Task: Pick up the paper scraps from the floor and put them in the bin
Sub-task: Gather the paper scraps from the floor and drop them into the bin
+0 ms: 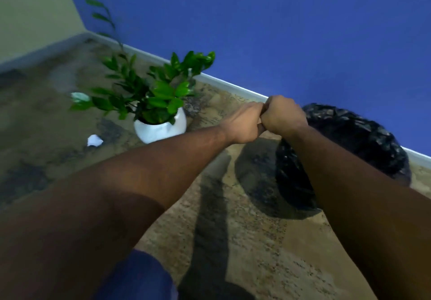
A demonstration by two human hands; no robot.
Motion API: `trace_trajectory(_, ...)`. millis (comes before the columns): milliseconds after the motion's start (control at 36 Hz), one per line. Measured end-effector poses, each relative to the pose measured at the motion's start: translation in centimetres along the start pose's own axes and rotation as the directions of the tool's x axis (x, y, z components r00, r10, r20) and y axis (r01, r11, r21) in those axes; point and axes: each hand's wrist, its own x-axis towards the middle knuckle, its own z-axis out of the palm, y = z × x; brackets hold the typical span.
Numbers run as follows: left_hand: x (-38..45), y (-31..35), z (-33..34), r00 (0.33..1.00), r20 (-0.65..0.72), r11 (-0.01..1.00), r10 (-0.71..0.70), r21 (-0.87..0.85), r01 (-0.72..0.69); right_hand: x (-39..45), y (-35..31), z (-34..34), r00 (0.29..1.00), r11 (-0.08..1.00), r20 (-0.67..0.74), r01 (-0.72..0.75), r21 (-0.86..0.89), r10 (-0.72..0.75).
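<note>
No legible text, label, brand, number or sign anywhere in frame. Blue wall [303,31], upper right: plain, unmarked. White plant pot [161,128], centre left: no print visible. Black bin liner [363,141], right: no lettering discernible. White paper scrap [94,140], left: blurred, any writing unreadable.
</note>
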Motion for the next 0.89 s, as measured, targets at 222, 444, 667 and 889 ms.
trace_trajectory(222,-10.1,-11.7,-3.0,0.978,0.052,0.975,-0.204,0.098,0.198,-2.0,-10.4,6.6,0.966,0.972,0.166,0.216,-0.095,-0.199)
trace_trajectory(444,-20.7,-23.0,-5.6,0.896,0.087,0.893,-0.436,0.164,0.419,-6.9,-20.1,14.3,0.864,0.88,0.252,0.468,-0.078,-0.437)
trace_trajectory(667,-28.0,-31.6,-8.7,0.787,0.03,0.782,-0.616,0.145,0.607,-9.3,-27.9,20.1,0.755,0.83,0.375,0.551,0.084,-0.538)
trace_trajectory(889,-31.6,-38.4,-8.5,0.737,-0.033,0.728,-0.675,0.135,0.672,-11.2,-34.4,26.0,0.677,0.805,0.448,0.555,0.21,-0.584)
